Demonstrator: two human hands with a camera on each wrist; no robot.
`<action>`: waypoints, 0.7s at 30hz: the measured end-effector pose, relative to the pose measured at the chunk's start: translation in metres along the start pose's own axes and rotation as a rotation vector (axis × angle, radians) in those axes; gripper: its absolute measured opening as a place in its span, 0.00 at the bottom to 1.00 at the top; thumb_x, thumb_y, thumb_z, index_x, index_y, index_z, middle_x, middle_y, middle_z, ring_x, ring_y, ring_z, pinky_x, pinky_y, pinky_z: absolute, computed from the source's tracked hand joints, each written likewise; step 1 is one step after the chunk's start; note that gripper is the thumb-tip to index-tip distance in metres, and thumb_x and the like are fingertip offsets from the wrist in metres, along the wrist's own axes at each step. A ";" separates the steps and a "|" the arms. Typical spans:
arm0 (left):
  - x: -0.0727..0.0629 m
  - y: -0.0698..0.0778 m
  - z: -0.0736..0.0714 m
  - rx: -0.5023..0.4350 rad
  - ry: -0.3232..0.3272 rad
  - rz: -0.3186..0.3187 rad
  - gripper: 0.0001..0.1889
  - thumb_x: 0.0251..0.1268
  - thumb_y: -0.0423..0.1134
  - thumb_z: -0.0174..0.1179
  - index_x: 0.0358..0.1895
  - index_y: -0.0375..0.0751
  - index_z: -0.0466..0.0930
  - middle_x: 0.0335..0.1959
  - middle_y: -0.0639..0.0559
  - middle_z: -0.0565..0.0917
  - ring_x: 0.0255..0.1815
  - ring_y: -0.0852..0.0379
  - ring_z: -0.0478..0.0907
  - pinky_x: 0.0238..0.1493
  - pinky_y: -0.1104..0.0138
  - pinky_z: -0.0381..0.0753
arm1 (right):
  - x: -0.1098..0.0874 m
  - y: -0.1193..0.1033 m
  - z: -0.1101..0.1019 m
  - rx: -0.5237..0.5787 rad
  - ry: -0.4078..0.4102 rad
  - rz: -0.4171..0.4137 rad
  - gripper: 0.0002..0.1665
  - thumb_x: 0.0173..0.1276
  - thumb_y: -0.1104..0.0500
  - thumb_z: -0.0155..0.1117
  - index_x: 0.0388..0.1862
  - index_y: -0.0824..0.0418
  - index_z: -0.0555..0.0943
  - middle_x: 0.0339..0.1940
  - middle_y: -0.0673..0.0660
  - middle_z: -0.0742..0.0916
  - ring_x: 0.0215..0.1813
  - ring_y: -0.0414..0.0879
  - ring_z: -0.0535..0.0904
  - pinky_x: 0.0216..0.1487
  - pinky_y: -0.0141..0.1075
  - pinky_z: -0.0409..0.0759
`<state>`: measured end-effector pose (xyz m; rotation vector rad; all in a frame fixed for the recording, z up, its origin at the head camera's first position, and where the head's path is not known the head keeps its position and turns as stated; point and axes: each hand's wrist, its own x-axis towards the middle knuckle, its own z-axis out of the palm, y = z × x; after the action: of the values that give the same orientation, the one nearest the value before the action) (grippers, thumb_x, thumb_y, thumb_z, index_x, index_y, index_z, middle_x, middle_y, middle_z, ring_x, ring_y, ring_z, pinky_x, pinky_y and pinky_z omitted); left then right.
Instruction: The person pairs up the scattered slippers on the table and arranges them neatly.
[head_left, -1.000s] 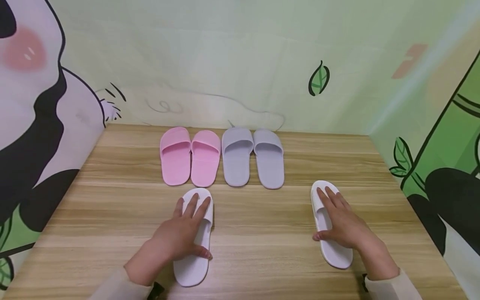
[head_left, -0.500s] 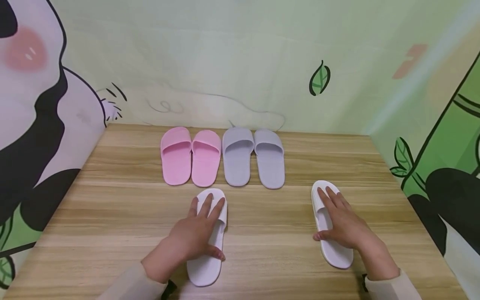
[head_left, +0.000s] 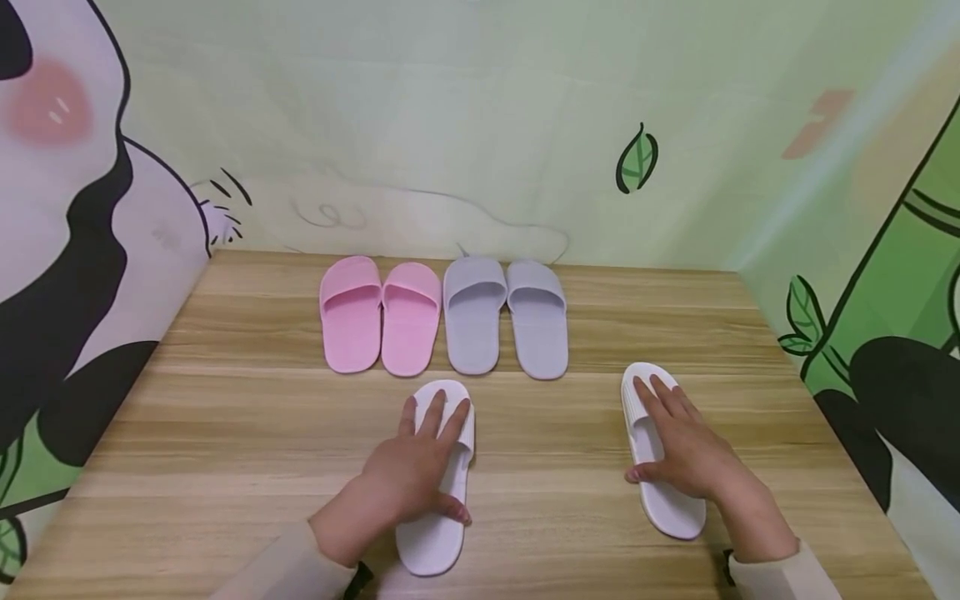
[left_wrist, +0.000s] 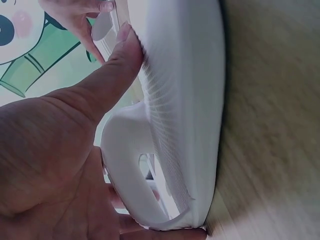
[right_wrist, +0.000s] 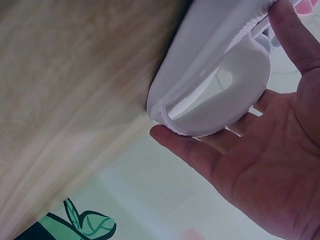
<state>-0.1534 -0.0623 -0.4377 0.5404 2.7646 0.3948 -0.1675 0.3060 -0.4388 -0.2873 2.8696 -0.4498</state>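
Note:
In the head view my left hand (head_left: 412, 475) lies over a white slipper (head_left: 431, 543), fingers spread straight across its strap. The left wrist view shows the thumb touching the edge of the footbed (left_wrist: 170, 85), while another finger reaches along the strap's far side near the tabletop. Farther right, my right hand (head_left: 690, 450) rests in the same manner on a second white slipper (head_left: 673, 510). Its thumb meets the inner edge, and one straight finger touches the base of the strap (right_wrist: 225, 105) in the right wrist view. Both slippers lie flat, toes pointing away, with a wide gap between them.
A pink pair of slippers (head_left: 352, 325) and a grey pair (head_left: 472, 333) stand side by side at the back of the wooden tabletop (head_left: 555, 467). Behind them rises a pale green wall (head_left: 450, 117), with cartoon-printed walls left and right.
The left hand has slid its white slipper to the right across the wood, now in front of the pink and grey pairs. The right hand and its slipper have stayed put.

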 end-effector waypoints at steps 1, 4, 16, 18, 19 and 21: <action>0.001 0.001 0.000 0.004 -0.003 -0.001 0.73 0.31 0.66 0.82 0.85 0.47 0.49 0.84 0.33 0.52 0.80 0.19 0.51 0.39 0.44 0.90 | 0.000 0.000 0.000 0.000 0.000 -0.001 0.77 0.46 0.45 0.87 0.86 0.60 0.50 0.85 0.72 0.54 0.82 0.77 0.49 0.70 0.77 0.62; 0.004 0.006 0.001 0.008 -0.010 -0.004 0.73 0.31 0.66 0.82 0.85 0.48 0.49 0.85 0.34 0.51 0.80 0.20 0.51 0.39 0.45 0.90 | 0.000 0.000 0.000 0.000 -0.001 0.001 0.77 0.46 0.45 0.87 0.86 0.60 0.50 0.85 0.72 0.54 0.82 0.77 0.49 0.70 0.77 0.62; 0.014 0.022 0.006 0.056 0.000 0.030 0.73 0.33 0.68 0.80 0.85 0.47 0.49 0.84 0.32 0.53 0.79 0.18 0.53 0.41 0.44 0.90 | -0.001 -0.002 0.000 -0.006 -0.002 -0.001 0.78 0.45 0.44 0.87 0.86 0.59 0.49 0.85 0.72 0.55 0.81 0.78 0.50 0.70 0.76 0.63; 0.016 0.025 0.006 0.062 0.002 0.031 0.72 0.33 0.69 0.80 0.85 0.47 0.49 0.84 0.32 0.54 0.79 0.19 0.53 0.40 0.45 0.90 | -0.001 -0.003 0.000 -0.007 -0.005 0.003 0.78 0.45 0.44 0.87 0.86 0.59 0.49 0.85 0.71 0.54 0.81 0.77 0.50 0.69 0.76 0.64; 0.016 0.026 0.007 0.065 0.002 0.031 0.72 0.33 0.69 0.80 0.85 0.47 0.49 0.84 0.33 0.54 0.79 0.19 0.53 0.39 0.46 0.90 | -0.001 -0.003 0.000 -0.007 -0.005 0.003 0.78 0.45 0.44 0.87 0.86 0.59 0.49 0.85 0.71 0.54 0.81 0.77 0.50 0.69 0.76 0.64; 0.017 0.028 0.008 0.070 0.004 0.034 0.72 0.33 0.69 0.80 0.85 0.47 0.49 0.84 0.33 0.54 0.79 0.19 0.53 0.39 0.46 0.90 | -0.001 -0.004 0.001 -0.007 -0.005 0.004 0.78 0.45 0.44 0.87 0.86 0.59 0.49 0.85 0.71 0.54 0.81 0.77 0.50 0.69 0.76 0.64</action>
<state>-0.1572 -0.0289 -0.4407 0.6041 2.7848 0.3076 -0.1656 0.3024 -0.4380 -0.2840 2.8672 -0.4377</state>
